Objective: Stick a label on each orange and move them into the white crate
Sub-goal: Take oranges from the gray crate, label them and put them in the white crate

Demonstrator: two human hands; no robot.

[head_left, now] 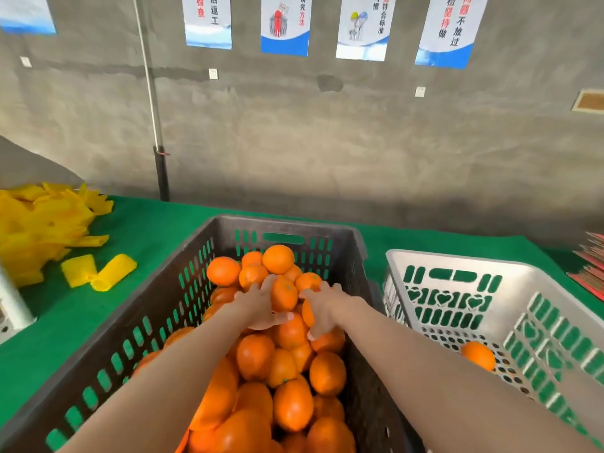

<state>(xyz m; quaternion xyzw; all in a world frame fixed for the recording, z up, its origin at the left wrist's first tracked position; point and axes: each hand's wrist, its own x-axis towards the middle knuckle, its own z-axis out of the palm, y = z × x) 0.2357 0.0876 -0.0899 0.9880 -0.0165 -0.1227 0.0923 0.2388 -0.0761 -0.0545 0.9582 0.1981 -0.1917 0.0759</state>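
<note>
A dark grey crate in the middle holds a heap of several oranges. Both my arms reach into it. My left hand cups an orange near the top of the heap, fingers along its left side and thumb under it. My right hand curls round another orange, which is mostly hidden by the fingers. The white crate stands to the right with one orange on its perforated floor. No label is visible.
Green cloth covers the table. Yellow foam net sleeves are piled at the left, with two loose ones nearer the dark crate. Red cardboard pieces lie at the right edge. A grey wall with posters stands behind.
</note>
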